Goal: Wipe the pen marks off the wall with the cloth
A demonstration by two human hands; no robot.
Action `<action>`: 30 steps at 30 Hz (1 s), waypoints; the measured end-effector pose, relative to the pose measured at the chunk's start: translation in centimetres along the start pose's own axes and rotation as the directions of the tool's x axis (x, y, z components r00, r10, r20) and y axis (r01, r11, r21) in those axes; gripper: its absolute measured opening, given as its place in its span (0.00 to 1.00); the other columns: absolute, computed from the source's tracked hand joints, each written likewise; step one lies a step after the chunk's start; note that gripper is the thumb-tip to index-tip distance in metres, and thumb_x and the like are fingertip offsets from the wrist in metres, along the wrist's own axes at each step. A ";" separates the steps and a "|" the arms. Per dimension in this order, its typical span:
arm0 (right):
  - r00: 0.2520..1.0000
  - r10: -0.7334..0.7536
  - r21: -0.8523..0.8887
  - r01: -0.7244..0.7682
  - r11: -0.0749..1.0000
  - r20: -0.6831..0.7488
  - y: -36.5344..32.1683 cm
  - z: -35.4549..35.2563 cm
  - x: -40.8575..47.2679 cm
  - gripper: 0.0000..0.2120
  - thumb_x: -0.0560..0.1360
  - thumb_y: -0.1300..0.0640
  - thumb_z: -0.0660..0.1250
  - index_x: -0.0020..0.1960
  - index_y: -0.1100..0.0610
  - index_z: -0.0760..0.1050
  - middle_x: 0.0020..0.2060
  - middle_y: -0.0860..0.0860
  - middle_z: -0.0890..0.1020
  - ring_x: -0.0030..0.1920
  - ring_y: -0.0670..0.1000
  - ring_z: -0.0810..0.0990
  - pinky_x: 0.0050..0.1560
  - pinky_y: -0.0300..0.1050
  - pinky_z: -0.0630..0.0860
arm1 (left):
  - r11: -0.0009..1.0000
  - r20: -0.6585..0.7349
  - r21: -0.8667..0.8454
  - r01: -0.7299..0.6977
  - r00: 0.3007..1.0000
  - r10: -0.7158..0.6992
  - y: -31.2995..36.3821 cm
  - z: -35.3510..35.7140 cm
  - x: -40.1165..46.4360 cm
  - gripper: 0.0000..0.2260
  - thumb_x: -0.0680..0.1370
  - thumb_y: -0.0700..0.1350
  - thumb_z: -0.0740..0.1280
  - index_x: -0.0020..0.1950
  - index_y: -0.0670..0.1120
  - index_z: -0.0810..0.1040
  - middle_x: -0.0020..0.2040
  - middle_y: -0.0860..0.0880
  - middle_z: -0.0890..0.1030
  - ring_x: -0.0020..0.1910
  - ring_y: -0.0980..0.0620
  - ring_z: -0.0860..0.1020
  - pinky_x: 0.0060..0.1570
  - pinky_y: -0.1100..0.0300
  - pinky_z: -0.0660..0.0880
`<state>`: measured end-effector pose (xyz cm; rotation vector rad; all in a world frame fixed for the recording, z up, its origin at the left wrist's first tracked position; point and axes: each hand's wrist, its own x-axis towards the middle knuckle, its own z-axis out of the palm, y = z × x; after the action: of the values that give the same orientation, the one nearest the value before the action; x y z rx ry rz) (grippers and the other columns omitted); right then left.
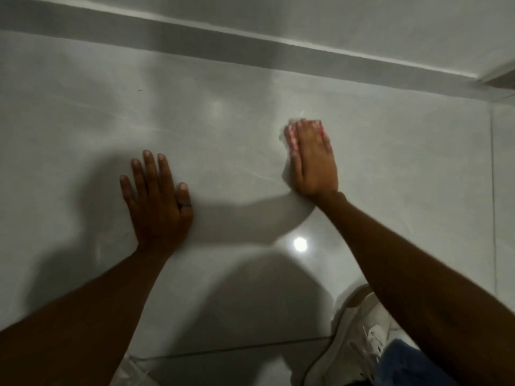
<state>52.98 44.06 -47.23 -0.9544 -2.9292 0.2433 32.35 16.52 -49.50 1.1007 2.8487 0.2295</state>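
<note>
My right hand [313, 160] lies flat on a glossy grey tiled surface [237, 129] and presses a red-and-white checked cloth [291, 136] under its fingers. The cloth shows only at the fingertips and along the hand's left side. My left hand [157, 199] rests flat on the same surface to the left, fingers spread, holding nothing, with a dark ring on the thumb. A small dark mark [140, 90] sits on the tile far above the left hand. No marks show around the cloth.
A grey skirting strip [250, 55] runs across the top, with a plain white wall [362, 29] beyond it. My white shoe [354, 338] and a blue jeans leg [404, 363] are at the bottom right. A lamp reflection [300, 243] glares between my arms.
</note>
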 end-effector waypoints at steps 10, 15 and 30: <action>0.940 0.340 0.300 -0.326 0.896 0.006 -5.4 -0.5 8.9 0.38 0.73 0.60 0.61 0.83 0.64 0.60 0.83 0.62 0.65 0.85 0.64 0.58 0.87 0.58 0.48 | 0.999 0.010 0.043 -0.008 1.000 0.008 0.3 -0.3 -0.2 0.30 0.89 0.55 0.50 0.89 0.42 0.54 0.89 0.38 0.55 0.87 0.34 0.55 0.85 0.34 0.50; 0.963 0.005 0.288 -0.086 0.954 0.269 -9.8 -1.9 4.9 0.40 0.73 0.68 0.70 0.82 0.66 0.61 0.83 0.65 0.64 0.85 0.65 0.58 0.88 0.62 0.50 | 0.998 0.371 -0.062 -0.026 0.927 0.048 -0.8 -2.9 1.2 0.31 0.89 0.53 0.50 0.89 0.42 0.50 0.89 0.37 0.49 0.88 0.33 0.49 0.85 0.37 0.42; 0.639 -0.361 0.340 -0.710 -0.617 0.679 -35.2 -41.9 5.4 0.28 0.76 0.44 0.74 0.69 0.59 0.78 0.57 0.56 0.86 0.57 0.56 0.85 0.60 0.52 0.85 | -0.267 0.919 -0.352 0.897 0.386 0.084 -1.0 -53.0 0.7 0.31 0.78 0.63 0.65 0.76 0.48 0.77 0.70 0.42 0.83 0.63 0.37 0.84 0.55 0.39 0.85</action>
<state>32.17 24.77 -0.13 -1.0329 -0.4593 3.0361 24.47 10.38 2.51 -0.4926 1.2281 1.1871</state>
